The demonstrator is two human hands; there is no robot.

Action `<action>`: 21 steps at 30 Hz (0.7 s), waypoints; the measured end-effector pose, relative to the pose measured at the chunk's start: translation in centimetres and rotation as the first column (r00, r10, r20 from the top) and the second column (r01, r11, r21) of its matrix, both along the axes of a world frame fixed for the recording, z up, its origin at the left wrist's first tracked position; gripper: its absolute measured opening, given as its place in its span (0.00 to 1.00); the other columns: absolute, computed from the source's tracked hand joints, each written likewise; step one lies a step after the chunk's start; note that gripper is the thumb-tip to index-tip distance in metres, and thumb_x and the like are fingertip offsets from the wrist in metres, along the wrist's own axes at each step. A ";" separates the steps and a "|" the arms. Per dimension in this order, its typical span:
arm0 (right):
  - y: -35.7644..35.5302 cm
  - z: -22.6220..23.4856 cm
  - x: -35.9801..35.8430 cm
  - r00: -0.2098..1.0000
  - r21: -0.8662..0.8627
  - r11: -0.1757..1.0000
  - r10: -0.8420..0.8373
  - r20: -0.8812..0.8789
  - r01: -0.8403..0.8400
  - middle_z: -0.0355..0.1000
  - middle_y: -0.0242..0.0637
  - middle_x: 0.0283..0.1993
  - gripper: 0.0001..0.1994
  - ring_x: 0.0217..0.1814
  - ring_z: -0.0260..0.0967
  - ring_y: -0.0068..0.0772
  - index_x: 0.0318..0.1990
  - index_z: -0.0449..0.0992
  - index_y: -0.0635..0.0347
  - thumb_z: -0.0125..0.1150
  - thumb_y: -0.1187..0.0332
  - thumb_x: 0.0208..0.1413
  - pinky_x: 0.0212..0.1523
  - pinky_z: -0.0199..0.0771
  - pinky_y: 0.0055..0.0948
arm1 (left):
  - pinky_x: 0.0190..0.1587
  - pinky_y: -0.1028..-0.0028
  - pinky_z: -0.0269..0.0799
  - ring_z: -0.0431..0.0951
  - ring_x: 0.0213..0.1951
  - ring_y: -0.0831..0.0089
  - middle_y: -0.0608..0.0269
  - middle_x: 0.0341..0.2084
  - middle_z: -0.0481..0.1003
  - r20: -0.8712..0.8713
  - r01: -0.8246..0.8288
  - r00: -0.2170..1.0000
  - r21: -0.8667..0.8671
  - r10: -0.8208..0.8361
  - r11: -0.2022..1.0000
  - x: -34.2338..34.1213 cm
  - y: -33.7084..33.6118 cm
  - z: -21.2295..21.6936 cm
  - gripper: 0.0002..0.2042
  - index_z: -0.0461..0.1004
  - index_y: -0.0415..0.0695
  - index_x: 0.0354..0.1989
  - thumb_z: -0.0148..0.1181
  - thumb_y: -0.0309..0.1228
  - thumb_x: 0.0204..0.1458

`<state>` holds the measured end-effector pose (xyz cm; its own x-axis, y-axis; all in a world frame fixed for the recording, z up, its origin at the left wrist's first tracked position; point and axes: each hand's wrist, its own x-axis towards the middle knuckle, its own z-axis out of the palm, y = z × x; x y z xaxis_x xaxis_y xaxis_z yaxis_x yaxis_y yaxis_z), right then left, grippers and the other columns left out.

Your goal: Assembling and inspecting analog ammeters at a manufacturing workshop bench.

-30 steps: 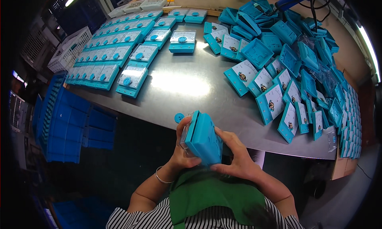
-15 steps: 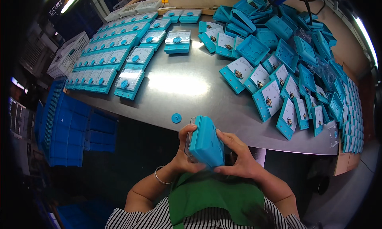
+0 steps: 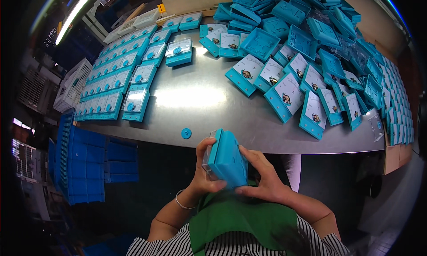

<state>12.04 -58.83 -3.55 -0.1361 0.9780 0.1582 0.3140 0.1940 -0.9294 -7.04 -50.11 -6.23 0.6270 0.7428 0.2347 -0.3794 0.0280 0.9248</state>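
Note:
Between my two hands, just off the table's near edge, is a teal panel meter (image 3: 230, 160) with a clear front cover, tilted on its side with its back toward the right. My left hand (image 3: 204, 169) grips the clear-cover side, thumb low and fingers at the top. Against the back and lower corner press the fingers and thumb of my right hand (image 3: 266, 176). A small round blue disc (image 3: 186, 133) lies near the table edge, left of the meter. The meter's dial is turned away from view.
Covered meters (image 3: 104, 102) stand in rows at the table's left. On the right lie open meters with white dials (image 3: 284, 98) and a heap of empty teal housings (image 3: 260, 44). Blue bins (image 3: 86, 160) and a white crate (image 3: 73, 84) stand off the left edge.
The view has shifted, so the table appears turned a little. Both hands still hold the meter, in almost the same grip and pose.

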 end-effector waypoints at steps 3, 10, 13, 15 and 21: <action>-0.1 0.1 0.0 1.000 0.011 1.000 0.010 -0.011 -0.010 0.59 0.52 0.58 0.49 0.61 0.59 0.48 0.68 0.50 0.60 0.74 0.59 0.38 0.59 0.62 0.38 | 0.56 0.60 0.62 0.59 0.58 0.60 0.57 0.55 0.54 -0.017 0.007 1.000 -0.010 -0.007 1.000 -0.1 -0.2 0.1 0.50 0.45 0.57 0.63 0.71 0.32 0.29; 0.0 -0.5 -0.8 0.993 0.060 0.998 0.020 -0.117 -0.013 0.58 0.52 0.60 0.47 0.63 0.57 0.46 0.67 0.52 0.61 0.73 0.61 0.40 0.61 0.59 0.37 | 0.57 0.60 0.61 0.58 0.58 0.61 0.57 0.56 0.52 0.010 -0.027 1.000 0.066 0.026 0.997 -0.1 -0.8 -0.6 0.51 0.44 0.56 0.63 0.72 0.31 0.29; 1.2 -0.5 -0.2 0.979 -0.001 0.995 0.094 -0.182 -0.096 0.55 0.53 0.63 0.47 0.65 0.55 0.46 0.68 0.51 0.62 0.72 0.61 0.42 0.62 0.57 0.38 | 0.57 0.59 0.60 0.58 0.58 0.58 0.53 0.56 0.54 -0.089 -0.102 0.989 0.142 0.115 0.985 -0.5 -0.9 -0.7 0.50 0.47 0.54 0.63 0.73 0.33 0.27; 1.3 -0.3 0.2 0.968 -0.064 0.987 0.128 -0.214 -0.145 0.54 0.54 0.65 0.47 0.67 0.54 0.46 0.68 0.50 0.63 0.72 0.61 0.43 0.62 0.57 0.38 | 0.57 0.58 0.59 0.57 0.59 0.55 0.50 0.57 0.53 -0.204 -0.097 0.962 0.365 0.181 0.926 -1.0 0.0 0.7 0.50 0.49 0.53 0.63 0.74 0.34 0.27; 0.8 2.1 -0.3 0.986 0.172 0.978 -0.137 0.095 0.119 0.73 0.56 0.47 0.32 0.44 0.76 0.45 0.59 0.64 0.68 0.68 0.70 0.45 0.44 0.75 0.32 | 0.59 0.51 0.55 0.54 0.61 0.42 0.36 0.62 0.47 -0.364 -0.022 0.785 0.792 0.501 0.610 0.6 -0.2 1.9 0.50 0.55 0.51 0.64 0.75 0.41 0.26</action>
